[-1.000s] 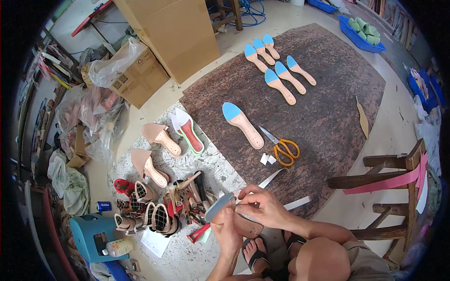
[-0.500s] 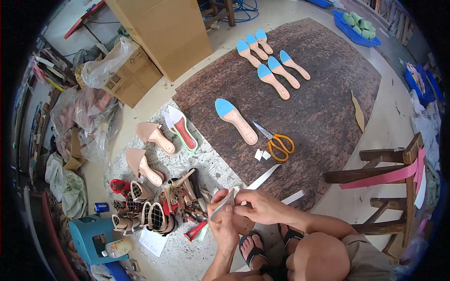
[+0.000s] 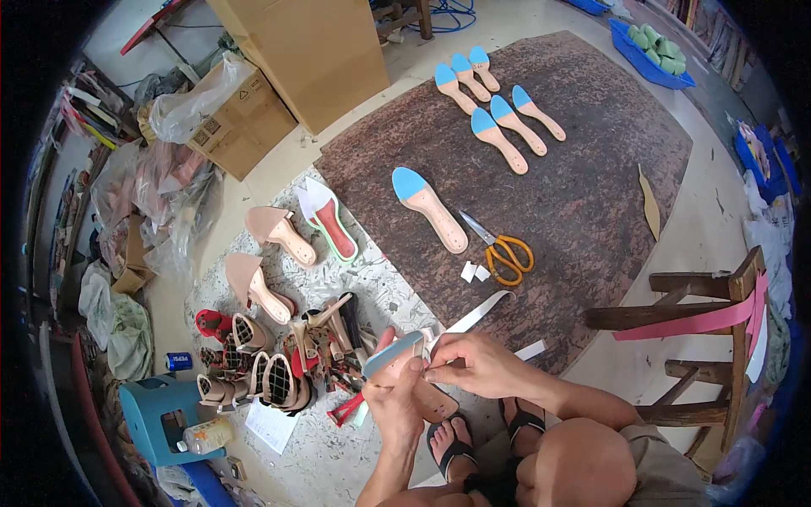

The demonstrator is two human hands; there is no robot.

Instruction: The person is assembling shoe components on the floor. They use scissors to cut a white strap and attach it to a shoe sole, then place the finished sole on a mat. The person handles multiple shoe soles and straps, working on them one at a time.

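Observation:
My left hand [image 3: 395, 407] is wrapped round a beige insole [image 3: 404, 365] with a pale blue forepart. It is tilted, its rounded heel end pointing down toward my feet. My right hand [image 3: 477, 365] presses thumb and fingers together at the insole's right edge; what they pinch is hidden. Just above these fingers a bit of white material shows against the insole. A white strip [image 3: 483, 311] lies on the mat beyond the right hand, with orange-handled scissors [image 3: 503, 252] and small white scraps [image 3: 469, 271] further off. Ahead lies a single blue-tipped insole [image 3: 431, 211].
Several more blue-tipped insoles [image 3: 498, 142] lie at the back of the dark mat [image 3: 583, 194]. To the left are beige shoe parts [image 3: 272, 291], a pile of heeled shoes [image 3: 283, 380] and a teal stool [image 3: 148, 414]. A wooden stool frame [image 3: 688, 317] stands at the right.
My left hand has turned the insole from nearly edge-on, so that its broad face and blue forepart show. My right fingers have come away from its upper end, slightly lower along its edge.

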